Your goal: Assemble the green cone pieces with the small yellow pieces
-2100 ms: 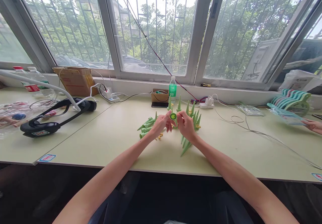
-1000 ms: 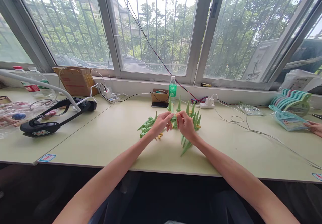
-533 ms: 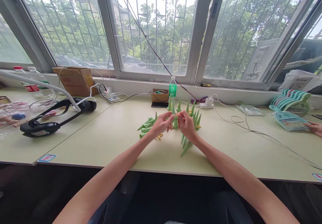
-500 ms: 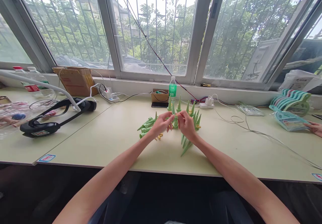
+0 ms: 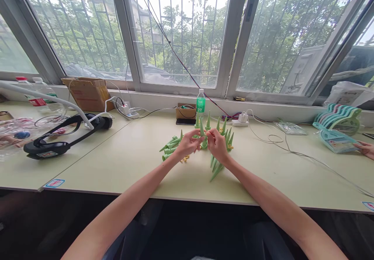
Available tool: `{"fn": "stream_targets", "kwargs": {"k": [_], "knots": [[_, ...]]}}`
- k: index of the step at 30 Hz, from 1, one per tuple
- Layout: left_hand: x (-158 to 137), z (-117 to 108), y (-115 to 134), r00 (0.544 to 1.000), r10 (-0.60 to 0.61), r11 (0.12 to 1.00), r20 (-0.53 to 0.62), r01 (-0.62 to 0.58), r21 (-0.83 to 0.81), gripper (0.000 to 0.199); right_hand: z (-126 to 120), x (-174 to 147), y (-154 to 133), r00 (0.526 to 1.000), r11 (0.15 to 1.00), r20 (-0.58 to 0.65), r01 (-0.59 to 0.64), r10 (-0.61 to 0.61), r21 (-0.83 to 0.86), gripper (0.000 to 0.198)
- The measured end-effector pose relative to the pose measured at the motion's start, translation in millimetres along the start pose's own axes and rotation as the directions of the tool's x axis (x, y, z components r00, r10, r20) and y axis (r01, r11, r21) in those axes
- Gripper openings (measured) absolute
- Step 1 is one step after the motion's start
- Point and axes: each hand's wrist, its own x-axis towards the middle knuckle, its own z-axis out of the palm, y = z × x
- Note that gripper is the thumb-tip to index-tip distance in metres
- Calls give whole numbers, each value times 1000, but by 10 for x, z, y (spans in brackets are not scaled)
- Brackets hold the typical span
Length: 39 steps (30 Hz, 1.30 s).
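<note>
My left hand [image 5: 188, 144] is closed around the lower part of a green plastic plant-watering spike [image 5: 201, 128], its point turned upward. Close against that spike's side, my right hand [image 5: 217, 145] has its fingers pinched; whatever sits between them is too small and covered to make out. Behind both hands, several similar spikes [image 5: 208, 122] stand point up. More green spikes [image 5: 170, 151] lie beside my left hand, and others [image 5: 216, 173] lie under and beside my right. Small yellow valve-like pieces [image 5: 185, 158] are scattered below my left wrist.
A green-labelled bottle [image 5: 200, 103], a phone [image 5: 186, 122] and a small cardboard box [image 5: 184, 113] stand at the back. Left is a black headset [image 5: 55, 147]. Cables [image 5: 288, 147] cross the right side, where another person's hand [image 5: 366, 149] touches a light-blue object [image 5: 336, 140].
The spike in my left hand has risen very slightly, and my right fingers have shifted a little against its side. Everything else stays where it was.
</note>
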Motion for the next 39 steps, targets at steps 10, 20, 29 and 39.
{"fn": "stream_targets", "kwargs": {"k": [10,20,29,39], "knots": [[-9,-5,-15,998,-4,996,-68,10,86,40,-4,-7,-73,1000,1000,27,-11,11,0,33],[16,18,-75,980,130,975,-148,-99,201,35,14,4,-22,1000,999,-5,21,-21,-36,31],[5,26,-74,973,158,959,-167,-111,260,31,20,4,-57,1000,999,-12,4,-4,-39,32],[6,56,-28,970,165,958,-180,-115,262,26,19,-11,-108,1000,1000,2,-27,27,9,35]]}}
